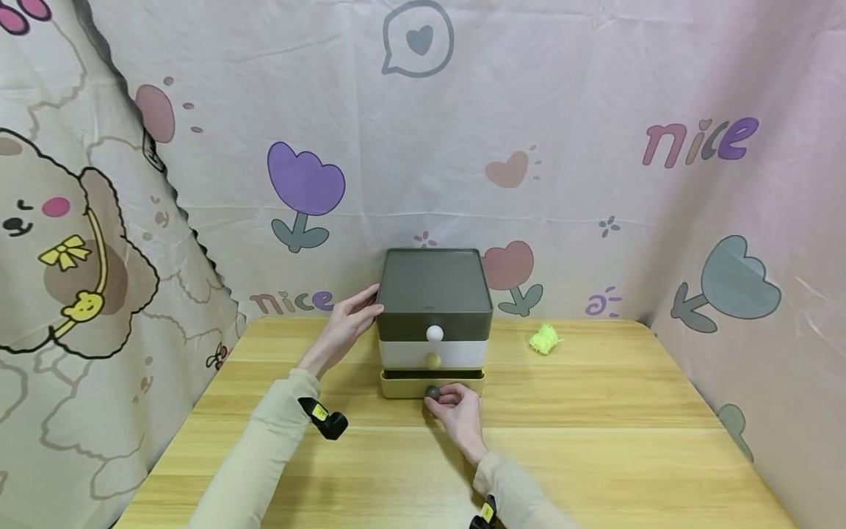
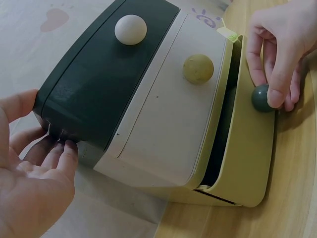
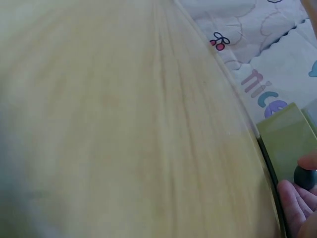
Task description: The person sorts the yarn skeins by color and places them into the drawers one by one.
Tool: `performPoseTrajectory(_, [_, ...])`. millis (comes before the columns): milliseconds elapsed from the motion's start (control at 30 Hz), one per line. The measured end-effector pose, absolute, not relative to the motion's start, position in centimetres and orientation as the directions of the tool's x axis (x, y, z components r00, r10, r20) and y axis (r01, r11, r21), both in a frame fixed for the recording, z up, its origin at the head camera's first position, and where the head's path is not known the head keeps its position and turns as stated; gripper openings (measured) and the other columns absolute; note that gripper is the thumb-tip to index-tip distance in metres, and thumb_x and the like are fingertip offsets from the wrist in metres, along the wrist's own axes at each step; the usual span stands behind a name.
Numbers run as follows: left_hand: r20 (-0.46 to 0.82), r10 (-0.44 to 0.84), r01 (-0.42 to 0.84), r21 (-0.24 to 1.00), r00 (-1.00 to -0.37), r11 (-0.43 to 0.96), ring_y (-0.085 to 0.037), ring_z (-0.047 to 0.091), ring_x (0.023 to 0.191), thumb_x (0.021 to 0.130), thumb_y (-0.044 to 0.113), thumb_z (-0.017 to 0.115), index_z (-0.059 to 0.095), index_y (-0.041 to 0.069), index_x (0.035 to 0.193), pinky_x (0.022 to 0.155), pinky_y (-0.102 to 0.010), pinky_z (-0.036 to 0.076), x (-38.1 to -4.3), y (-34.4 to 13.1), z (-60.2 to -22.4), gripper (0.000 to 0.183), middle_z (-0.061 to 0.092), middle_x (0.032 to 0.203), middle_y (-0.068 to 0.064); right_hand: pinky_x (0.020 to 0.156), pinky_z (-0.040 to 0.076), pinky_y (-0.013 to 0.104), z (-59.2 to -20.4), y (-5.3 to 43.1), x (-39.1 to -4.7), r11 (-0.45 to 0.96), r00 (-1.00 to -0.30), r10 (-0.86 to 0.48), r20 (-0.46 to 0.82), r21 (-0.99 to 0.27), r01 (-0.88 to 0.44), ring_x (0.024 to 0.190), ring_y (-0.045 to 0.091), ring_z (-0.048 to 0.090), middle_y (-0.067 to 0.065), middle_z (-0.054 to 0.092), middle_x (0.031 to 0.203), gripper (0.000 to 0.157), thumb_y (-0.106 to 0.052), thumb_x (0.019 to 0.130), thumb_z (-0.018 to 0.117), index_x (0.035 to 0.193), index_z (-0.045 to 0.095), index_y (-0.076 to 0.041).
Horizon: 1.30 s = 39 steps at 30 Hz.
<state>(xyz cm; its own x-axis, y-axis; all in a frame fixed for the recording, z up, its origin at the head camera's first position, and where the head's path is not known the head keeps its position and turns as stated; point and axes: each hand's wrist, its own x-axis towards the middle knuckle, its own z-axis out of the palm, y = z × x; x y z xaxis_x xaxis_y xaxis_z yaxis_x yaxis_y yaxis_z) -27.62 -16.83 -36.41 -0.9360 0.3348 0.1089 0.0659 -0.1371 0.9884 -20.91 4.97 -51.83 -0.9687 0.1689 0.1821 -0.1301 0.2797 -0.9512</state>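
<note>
A small three-drawer box [image 1: 435, 283] stands at the back middle of the table, with a dark green top drawer, a white middle drawer [image 2: 158, 104] and a yellow-green bottom drawer [image 1: 399, 387]. The bottom drawer is pulled out slightly, leaving a dark gap above its front. My right hand [image 1: 460, 416] pinches that drawer's dark green round knob [image 2: 262, 98] between thumb and fingers. My left hand [image 1: 346, 327] rests its fingertips against the left side of the box's dark upper part. In the right wrist view, the knob [image 3: 305, 177] shows at the right edge.
A fluffy bright yellow ball [image 1: 545, 339] lies on the wooden table [image 1: 595, 441] to the right of the box. Close behind the box hangs a printed cloth [image 1: 429, 147], which also runs along both sides. A white knob and a yellow-green knob jut from the upper drawers.
</note>
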Motion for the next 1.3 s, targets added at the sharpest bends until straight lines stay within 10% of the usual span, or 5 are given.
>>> performPoseTrajectory(1300, [0.109, 0.337, 0.067, 0.989, -0.935, -0.134, -0.016, 0.014, 0.138, 0.088, 0.019, 0.056, 0.027, 0.012, 0.141, 0.113, -0.035, 0.018, -27.6, -16.9, -36.4, 0.061, 0.008, 0.152, -0.003, 0.054, 0.053, 0.016, -50.3, 5.9, -16.0, 0.245, -0.996, 0.015, 0.089, -0.966, -0.083, 0.061, 0.013, 0.066, 0.016, 0.068, 0.073, 0.03, -0.012, 0.065, 0.078, 0.084, 0.062, 0.004])
